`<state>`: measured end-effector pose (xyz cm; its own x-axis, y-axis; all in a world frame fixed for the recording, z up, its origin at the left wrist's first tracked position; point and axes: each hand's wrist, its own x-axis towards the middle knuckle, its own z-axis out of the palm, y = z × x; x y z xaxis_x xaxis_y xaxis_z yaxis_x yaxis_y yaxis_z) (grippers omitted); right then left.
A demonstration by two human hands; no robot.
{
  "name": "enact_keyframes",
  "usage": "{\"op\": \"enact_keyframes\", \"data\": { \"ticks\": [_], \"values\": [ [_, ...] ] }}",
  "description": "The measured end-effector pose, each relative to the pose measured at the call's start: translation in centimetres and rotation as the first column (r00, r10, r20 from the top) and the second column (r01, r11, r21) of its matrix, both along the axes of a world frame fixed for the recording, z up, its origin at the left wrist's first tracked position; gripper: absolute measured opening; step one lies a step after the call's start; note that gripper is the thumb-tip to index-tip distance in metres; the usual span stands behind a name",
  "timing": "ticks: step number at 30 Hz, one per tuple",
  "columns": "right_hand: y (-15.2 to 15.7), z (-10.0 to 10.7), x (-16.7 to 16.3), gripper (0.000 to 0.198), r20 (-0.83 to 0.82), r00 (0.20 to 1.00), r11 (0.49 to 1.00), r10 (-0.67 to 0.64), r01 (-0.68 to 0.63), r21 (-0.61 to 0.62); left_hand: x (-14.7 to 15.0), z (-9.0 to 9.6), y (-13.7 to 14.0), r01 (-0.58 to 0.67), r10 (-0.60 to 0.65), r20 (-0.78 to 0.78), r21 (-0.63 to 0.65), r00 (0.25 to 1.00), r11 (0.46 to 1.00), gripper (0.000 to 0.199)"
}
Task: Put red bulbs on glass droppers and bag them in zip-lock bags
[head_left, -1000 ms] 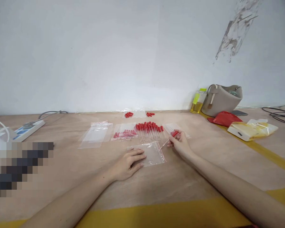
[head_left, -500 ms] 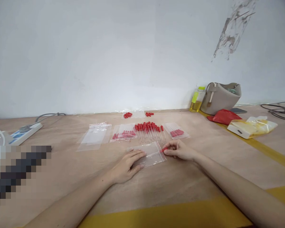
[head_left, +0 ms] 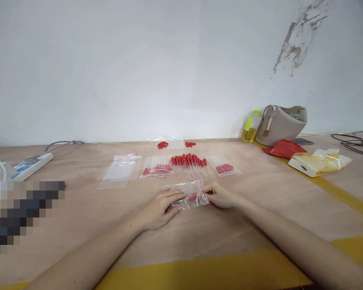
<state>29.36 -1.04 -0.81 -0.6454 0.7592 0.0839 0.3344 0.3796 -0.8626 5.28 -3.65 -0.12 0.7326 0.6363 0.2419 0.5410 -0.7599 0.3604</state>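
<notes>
My left hand [head_left: 166, 207] lies flat on a clear zip bag [head_left: 181, 205], its fingers stretched out and pressing the bag's left part to the table. At the bag's right end, my right hand [head_left: 216, 195] has its fingertips in the mouth, pinching a red dropper bulb [head_left: 192, 197] that shows through the plastic. Whether a glass tube is attached to this bulb cannot be made out. Just beyond the bag is a fanned pile of glass droppers [head_left: 189, 163] with red bulbs, thin tips towards me.
Filled zip bags lie left [head_left: 157, 167] and right [head_left: 224, 166] of the pile. Flat clear bags [head_left: 119, 171] are further left. Loose red bulbs [head_left: 162, 145] lie near the wall. A power strip [head_left: 33, 167], bottle [head_left: 250, 127], grey handbag [head_left: 281, 125] and red pouch [head_left: 284, 149] stand around.
My right hand has moved left into the bag's mouth, carrying the red bulb inside. The bag has bulged open there. My left hand stays on the bag.
</notes>
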Motion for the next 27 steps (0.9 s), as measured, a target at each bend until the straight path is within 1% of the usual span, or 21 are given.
{"op": "enact_keyframes", "data": {
  "ticks": [2,5,7,9,11,13,14,15,16,17,19,20,21,22,23,24,27],
  "values": [
    [-0.1,0.3,0.2,0.036,0.019,0.999,0.999,0.035,-0.035,-0.005,0.0,0.0,0.0,0.000,0.000,-0.001,0.001,1.000,1.000,0.038],
    [0.0,0.3,0.9,0.037,-0.041,0.999,0.995,0.022,-0.026,-0.099,0.0,0.0,0.0,-0.010,0.010,0.003,-0.005,1.000,1.000,0.038],
    [0.3,0.2,1.6,0.031,-0.073,0.997,0.990,-0.018,0.008,-0.137,-0.1,0.0,0.0,-0.012,0.012,0.013,-0.011,1.000,1.000,0.037],
    [0.5,0.0,2.2,0.024,-0.068,0.997,0.992,-0.040,0.032,-0.119,-0.3,0.0,0.1,-0.006,0.006,0.024,-0.012,1.000,1.000,0.036],
    [0.7,0.1,2.7,0.019,-0.044,0.995,0.989,-0.091,0.085,-0.117,-0.4,-0.1,0.2,0.006,-0.006,0.022,-0.011,1.000,1.000,0.035],
    [1.1,0.3,3.1,0.018,-0.009,0.981,0.969,-0.194,0.191,-0.154,-0.5,-0.1,0.2,0.013,-0.013,0.009,-0.013,1.000,1.000,0.035],
    [1.5,0.5,3.2,0.017,0.009,0.964,0.951,-0.266,0.264,-0.162,-0.5,-0.1,0.2,0.015,-0.015,0.003,-0.013,1.000,1.000,0.035],
    [2.0,0.7,3.3,0.017,0.025,0.939,0.928,-0.344,0.344,-0.144,-0.5,-0.1,0.2,0.014,-0.014,0.001,-0.010,1.000,1.000,0.035],
    [2.6,1.0,3.4,0.019,0.036,0.903,0.898,-0.429,0.430,-0.093,-0.5,-0.1,0.2,0.012,-0.012,0.000,-0.006,1.000,1.000,0.035],
    [3.3,1.2,3.4,0.023,0.045,0.854,0.854,-0.519,0.520,-0.013,-0.4,-0.1,0.2,0.011,-0.011,-0.001,-0.003,1.000,1.000,0.035],
    [5.1,1.6,3.3,0.029,0.090,0.733,0.736,-0.674,0.656,0.167,-0.4,0.0,0.1,0.005,-0.005,-0.007,0.002,1.000,1.000,0.035],
    [6.0,1.8,3.1,0.029,0.145,0.669,0.682,-0.729,0.692,0.237,-0.4,0.0,0.1,0.000,0.000,-0.014,0.000,1.000,1.000,0.035],
    [7.0,2.0,2.8,0.030,0.209,0.606,0.640,-0.768,0.714,0.283,-0.4,0.1,0.1,-0.005,0.005,-0.023,-0.005,1.000,1.000,0.035],
    [7.8,2.1,2.4,0.031,0.271,0.556,0.618,-0.786,0.723,0.310,-0.4,0.1,0.0,-0.010,0.009,-0.032,-0.011,0.999,1.000,0.035],
    [8.6,2.3,1.9,0.033,0.323,0.521,0.609,-0.790,0.725,0.320,-0.5,0.2,0.0,-0.012,0.011,-0.039,-0.019,0.999,1.000,0.035],
    [9.2,2.4,1.5,0.034,0.360,0.504,0.611,-0.785,0.724,0.320,-0.6,0.2,0.0,-0.010,0.009,-0.045,-0.027,0.999,1.000,0.036],
    [10.6,2.7,0.3,0.029,0.412,0.508,0.638,-0.756,0.713,0.292,-0.8,0.4,0.0,0.015,-0.017,-0.050,-0.036,0.999,0.999,0.036]
  ]
}}
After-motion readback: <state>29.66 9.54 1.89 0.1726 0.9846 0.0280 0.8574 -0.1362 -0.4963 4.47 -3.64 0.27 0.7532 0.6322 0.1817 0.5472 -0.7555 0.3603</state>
